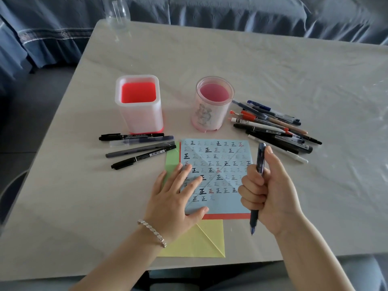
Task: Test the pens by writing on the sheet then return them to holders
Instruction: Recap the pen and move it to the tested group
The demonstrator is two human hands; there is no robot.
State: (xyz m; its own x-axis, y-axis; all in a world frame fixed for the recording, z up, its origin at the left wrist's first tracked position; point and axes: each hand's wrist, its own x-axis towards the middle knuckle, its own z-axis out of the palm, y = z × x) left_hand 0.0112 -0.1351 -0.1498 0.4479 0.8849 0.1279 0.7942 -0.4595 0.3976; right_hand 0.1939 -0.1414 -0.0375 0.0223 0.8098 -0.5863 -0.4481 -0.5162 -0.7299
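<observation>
A light blue sheet covered with rows of written characters lies in the middle of the table. My left hand presses flat on its left part, fingers spread. My right hand grips a dark blue pen in a fist, thumb at its top end, tip pointing down just off the sheet's lower right corner. Behind the sheet stand two holders with no pens in them: a square white one with a red inside and a round clear pink one.
Several dark pens lie left of the sheet, and a larger pile of pens lies to its right. Green, red and yellow paper stick out from under the blue sheet. A clear glass bottle stands at the far edge.
</observation>
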